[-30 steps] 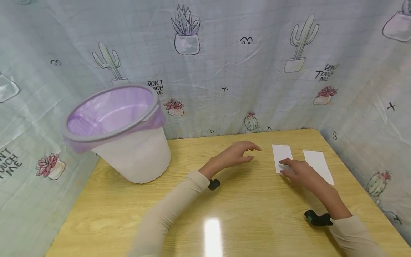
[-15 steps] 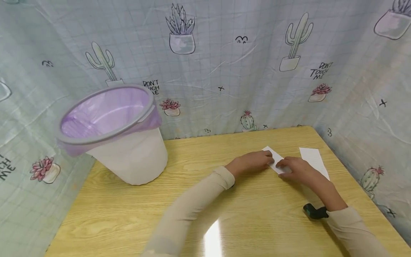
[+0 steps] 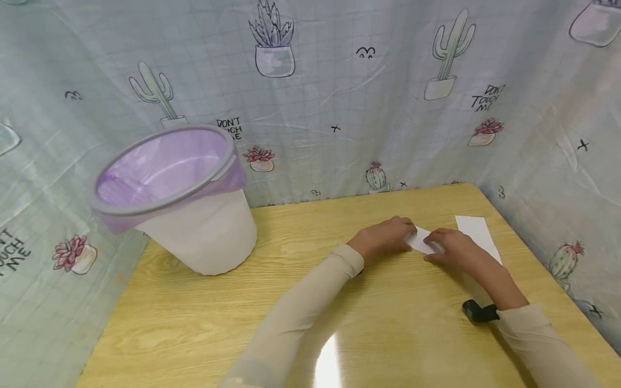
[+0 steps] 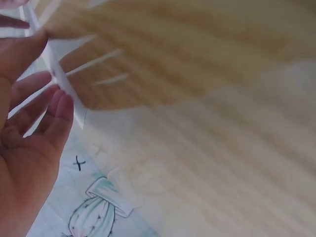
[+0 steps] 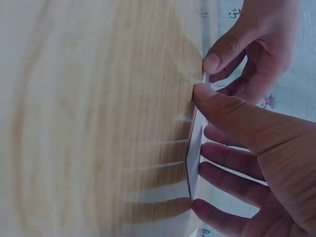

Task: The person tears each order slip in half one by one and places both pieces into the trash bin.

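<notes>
A small white sheet of paper (image 3: 420, 240) is held just above or on the table, turned at a slant; I cannot tell which. My left hand (image 3: 385, 235) pinches its left end between thumb and fingers. On the other end, my right hand (image 3: 461, 252) grips the sheet with its thumb on the near side and its fingers along the far side. In the right wrist view the paper (image 5: 195, 143) appears as a thin, nearly edge-on strip. A second white sheet (image 3: 477, 233) lies flat beyond the right hand, partly hidden by it.
A white bin (image 3: 213, 237) with a grey rim and purple liner stands on the left of the wooden table (image 3: 194, 318). A cloth (image 3: 315, 97) printed with cactus drawings hangs behind and at both sides.
My left hand has moved right to the nearer sheet and taken hold of it. The right hand now grips it too. That sheet has turned from upright to slanted.
</notes>
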Available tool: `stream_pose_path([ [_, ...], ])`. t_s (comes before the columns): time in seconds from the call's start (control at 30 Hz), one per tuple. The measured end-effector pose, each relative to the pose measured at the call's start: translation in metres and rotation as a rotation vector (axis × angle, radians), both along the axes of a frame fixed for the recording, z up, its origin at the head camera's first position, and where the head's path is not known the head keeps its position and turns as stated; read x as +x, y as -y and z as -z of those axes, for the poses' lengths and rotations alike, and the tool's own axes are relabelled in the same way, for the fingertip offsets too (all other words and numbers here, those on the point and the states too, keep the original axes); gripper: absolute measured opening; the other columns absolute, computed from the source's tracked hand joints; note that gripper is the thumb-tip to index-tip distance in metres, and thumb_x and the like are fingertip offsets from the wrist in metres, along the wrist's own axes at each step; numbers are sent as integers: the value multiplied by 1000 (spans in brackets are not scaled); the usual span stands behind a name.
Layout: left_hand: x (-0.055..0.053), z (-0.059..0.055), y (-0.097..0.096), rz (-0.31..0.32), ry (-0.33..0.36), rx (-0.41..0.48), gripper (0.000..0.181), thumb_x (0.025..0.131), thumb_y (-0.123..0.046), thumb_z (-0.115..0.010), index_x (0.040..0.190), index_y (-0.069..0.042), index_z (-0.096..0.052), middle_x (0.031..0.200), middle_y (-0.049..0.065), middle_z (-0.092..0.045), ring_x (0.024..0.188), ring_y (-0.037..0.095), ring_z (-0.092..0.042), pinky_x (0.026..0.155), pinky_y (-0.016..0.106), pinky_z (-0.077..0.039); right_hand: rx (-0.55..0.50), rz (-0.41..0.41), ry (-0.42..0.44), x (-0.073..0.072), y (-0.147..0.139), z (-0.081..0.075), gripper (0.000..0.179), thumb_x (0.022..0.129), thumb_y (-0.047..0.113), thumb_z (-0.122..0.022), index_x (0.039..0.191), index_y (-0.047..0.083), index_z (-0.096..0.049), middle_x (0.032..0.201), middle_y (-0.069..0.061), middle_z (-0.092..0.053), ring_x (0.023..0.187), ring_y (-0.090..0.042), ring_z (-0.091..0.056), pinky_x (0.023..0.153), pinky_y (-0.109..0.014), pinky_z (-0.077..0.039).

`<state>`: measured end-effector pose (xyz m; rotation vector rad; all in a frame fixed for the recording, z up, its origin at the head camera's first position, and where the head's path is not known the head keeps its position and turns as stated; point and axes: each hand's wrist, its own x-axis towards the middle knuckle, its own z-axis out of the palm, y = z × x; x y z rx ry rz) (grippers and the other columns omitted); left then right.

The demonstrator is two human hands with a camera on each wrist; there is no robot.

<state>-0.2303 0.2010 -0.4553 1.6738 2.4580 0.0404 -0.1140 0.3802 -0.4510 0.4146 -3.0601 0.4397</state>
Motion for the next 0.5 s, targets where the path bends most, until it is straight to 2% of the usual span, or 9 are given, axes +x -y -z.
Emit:
stream_pose_path([
  [0.2, -5, -8, -4, -18, 56, 9, 36, 94, -21, -74, 128, -11, -68, 134, 1, -58, 119, 13, -56, 100, 16, -41, 20, -8, 36, -6, 4, -7, 38, 82, 24, -87, 105, -3, -74, 108, -23, -70, 100, -42, -66, 83, -54, -55],
  [0.3, -6, -8, -4, -5, 53, 21, 31, 93, -16, -73, 124, -10, -70, 127, 1, -61, 111, 12, -58, 95, 16, -43, 31, -8, 66, -7, 8, -9, 38, 81, 24, -87, 104, -4, -74, 105, -22, -71, 96, -39, -67, 78, -51, -56],
  [0.5, -5, -9, -2, 30, 38, 41, 25, 102, -14, -59, 124, -12, -72, 124, 3, -65, 106, 13, -61, 91, 17, -45, 41, 38, 73, -6, 11, -13, 26, 85, 14, -81, 102, -5, -74, 96, -18, -73, 81, -31, -68, 67, -45, -55],
])
